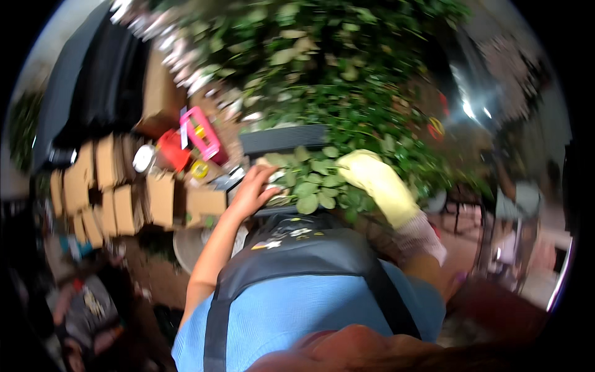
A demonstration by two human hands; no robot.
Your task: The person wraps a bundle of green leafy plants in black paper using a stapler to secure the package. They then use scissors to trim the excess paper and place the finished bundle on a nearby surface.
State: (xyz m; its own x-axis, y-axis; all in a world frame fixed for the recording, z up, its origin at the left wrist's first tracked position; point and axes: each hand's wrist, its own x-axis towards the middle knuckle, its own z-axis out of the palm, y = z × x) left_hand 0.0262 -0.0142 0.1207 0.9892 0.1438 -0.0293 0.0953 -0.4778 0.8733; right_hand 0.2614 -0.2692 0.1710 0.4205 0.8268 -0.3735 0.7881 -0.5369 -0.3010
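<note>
A leafy green bunch of stems point(313, 180) lies across a dark ridged stand in front of my body. My left hand point(251, 191) is bare. Its thumb and fingers are apart, touching the pale heads at the bunch's left end. On the right, my right hand point(375, 183) wears a pale yellow glove and closes round the stems at the other end; leaves partly hide its fingertips. Just beyond the bunch stands a dark grey ridged panel point(285, 139).
A large heap of leafy stems point(347, 68) fills the far side, blurred. Folded brown cardboard pieces point(118, 186) stand at left, near a pink plastic holder point(203, 133), a red object point(173, 150) and a yellow tape roll point(199, 168). Another person point(83, 310) is at lower left.
</note>
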